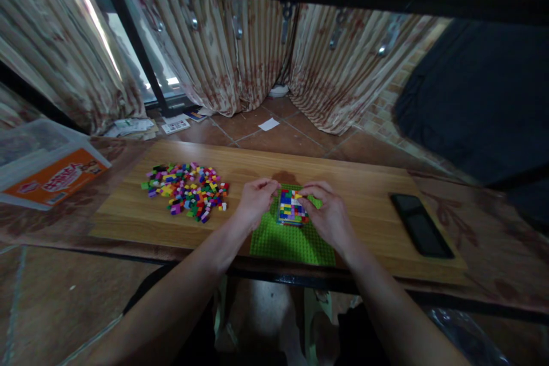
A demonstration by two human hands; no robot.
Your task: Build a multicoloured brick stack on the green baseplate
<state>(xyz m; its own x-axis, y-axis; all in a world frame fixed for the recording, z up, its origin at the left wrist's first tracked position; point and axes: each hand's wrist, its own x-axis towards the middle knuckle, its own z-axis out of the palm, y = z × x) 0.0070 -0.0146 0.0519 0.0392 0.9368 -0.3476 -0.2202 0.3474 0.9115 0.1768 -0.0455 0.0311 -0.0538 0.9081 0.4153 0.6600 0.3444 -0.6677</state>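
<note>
A small block build [291, 209] of many-coloured toy bricks stands on a green studded baseplate [291, 246]. My right hand [326, 211] reaches over its right side, with thumb and forefinger pinched on a small yellow brick [297, 196] at the build's top. Just left of the build is my left hand [256, 201], its fingers drawn together by the plate's upper left corner. Whatever those left fingertips hold, if anything, is hidden. Both wrists come in from the near edge of the wooden board [369, 240].
Loose coloured bricks [189, 189] lie in a heap on the board's left. A clear plastic box [51, 166] with an orange label stands beyond them. A dark phone or tablet [420, 225] rests at the right. Striped curtains [240, 57] hang behind.
</note>
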